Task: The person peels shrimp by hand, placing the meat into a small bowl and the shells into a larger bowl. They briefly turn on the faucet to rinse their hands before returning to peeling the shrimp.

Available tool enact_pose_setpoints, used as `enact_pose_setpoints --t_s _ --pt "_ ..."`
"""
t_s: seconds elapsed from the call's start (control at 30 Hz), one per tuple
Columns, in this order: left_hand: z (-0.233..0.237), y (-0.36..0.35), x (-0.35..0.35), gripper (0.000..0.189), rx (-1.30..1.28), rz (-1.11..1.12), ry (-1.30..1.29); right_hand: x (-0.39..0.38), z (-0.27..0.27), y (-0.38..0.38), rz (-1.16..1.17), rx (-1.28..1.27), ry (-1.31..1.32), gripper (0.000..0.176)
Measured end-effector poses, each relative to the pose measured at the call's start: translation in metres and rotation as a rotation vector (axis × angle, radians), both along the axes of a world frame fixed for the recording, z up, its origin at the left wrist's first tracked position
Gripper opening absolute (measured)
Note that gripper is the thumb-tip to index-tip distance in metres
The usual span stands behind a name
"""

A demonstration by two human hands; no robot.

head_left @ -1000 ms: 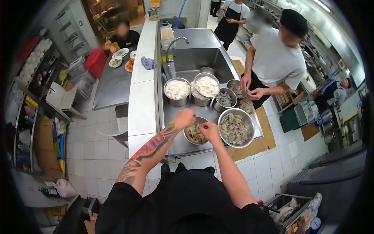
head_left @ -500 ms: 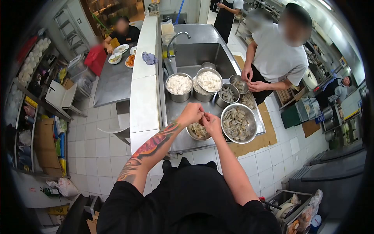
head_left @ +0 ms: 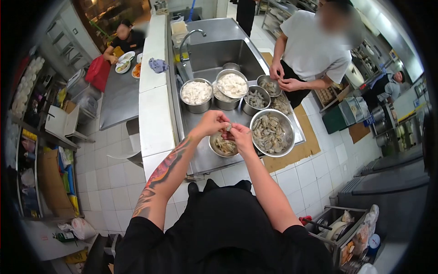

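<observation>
My left hand point(head_left: 213, 123) and my right hand point(head_left: 239, 137) meet fingertip to fingertip, pinching a small greyish shrimp point(head_left: 228, 127) between them. Just below them is a metal bowl point(head_left: 223, 147) holding shells and shrimp scraps. To the right of my right hand sits a wide steel bowl point(head_left: 273, 133) filled with grey unpeeled-looking shrimp. Beyond my hands stand two containers of pale, whitish shrimp, one at the left point(head_left: 196, 95) and one stacked higher point(head_left: 232, 85). A smaller pot of grey shrimp point(head_left: 256, 99) is beside them.
A sink with a faucet point(head_left: 192, 33) lies beyond the pots. On the right a person in a white shirt point(head_left: 315, 45) works with both hands over a small pot point(head_left: 269, 86). A white tiled ledge point(head_left: 156, 114) runs along the left; another person point(head_left: 129, 39) sits behind it.
The whole view has shifted, so the counter and bowls appear further left and higher. My hands stay together above the scrap bowl, and a greyish shrimp now shows between my fingers.
</observation>
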State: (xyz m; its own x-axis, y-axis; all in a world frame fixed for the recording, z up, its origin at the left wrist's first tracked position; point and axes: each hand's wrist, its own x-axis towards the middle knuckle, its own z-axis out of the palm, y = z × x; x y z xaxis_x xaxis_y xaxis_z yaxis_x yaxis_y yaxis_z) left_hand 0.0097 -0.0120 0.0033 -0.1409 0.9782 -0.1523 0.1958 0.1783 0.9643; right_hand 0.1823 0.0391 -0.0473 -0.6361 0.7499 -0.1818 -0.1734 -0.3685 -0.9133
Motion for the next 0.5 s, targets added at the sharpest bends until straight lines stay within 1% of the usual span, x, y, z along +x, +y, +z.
enact_pose_setpoints --t_s 0.07,0.13,0.17,0.2,0.23,0.27,0.3,0.33,0.4,0.47,0.5 --pt "-0.004 0.003 -0.003 0.015 0.013 -0.025 -0.021 0.001 -0.007 0.003 0.002 -0.062 0.113 0.024" --pt "-0.003 0.002 -0.005 0.016 0.052 -0.008 -0.153 0.001 -0.001 0.006 -0.003 -0.072 0.078 0.024" --pt "-0.003 0.002 -0.006 0.016 0.054 -0.004 -0.151 -0.001 0.002 0.007 -0.027 -0.012 0.017 0.024" --pt "0.0 0.0 -0.005 0.016 0.037 0.012 0.024 -0.003 0.003 0.007 -0.053 0.046 -0.045 0.025" --pt "0.001 -0.001 -0.004 0.016 0.019 0.027 0.198 -0.004 0.002 0.008 -0.052 0.046 -0.044 0.025" --pt "0.001 -0.001 -0.003 0.016 0.019 0.028 0.198 -0.005 0.0 0.008 -0.039 0.243 -0.138 0.025" --pt "0.002 -0.001 -0.002 0.016 0.042 0.015 0.269 -0.006 0.003 0.008 -0.027 0.441 -0.231 0.026" --pt "0.003 -0.001 0.0 0.016 0.065 0.0 0.341 -0.006 0.007 0.009 -0.03 0.441 -0.23 0.026" --pt "0.006 -0.001 0.003 0.016 0.084 0.002 0.355 -0.007 0.014 0.011 0.036 0.73 -0.489 0.025" --pt "0.006 -0.001 0.003 0.016 0.1 0.007 0.367 -0.009 -0.01 0.019 0.014 0.696 -0.474 0.025" --pt "0.004 0.0 0.002 0.016 0.095 0.012 0.325 -0.011 -0.007 0.019 -0.005 0.662 -0.46 0.025"
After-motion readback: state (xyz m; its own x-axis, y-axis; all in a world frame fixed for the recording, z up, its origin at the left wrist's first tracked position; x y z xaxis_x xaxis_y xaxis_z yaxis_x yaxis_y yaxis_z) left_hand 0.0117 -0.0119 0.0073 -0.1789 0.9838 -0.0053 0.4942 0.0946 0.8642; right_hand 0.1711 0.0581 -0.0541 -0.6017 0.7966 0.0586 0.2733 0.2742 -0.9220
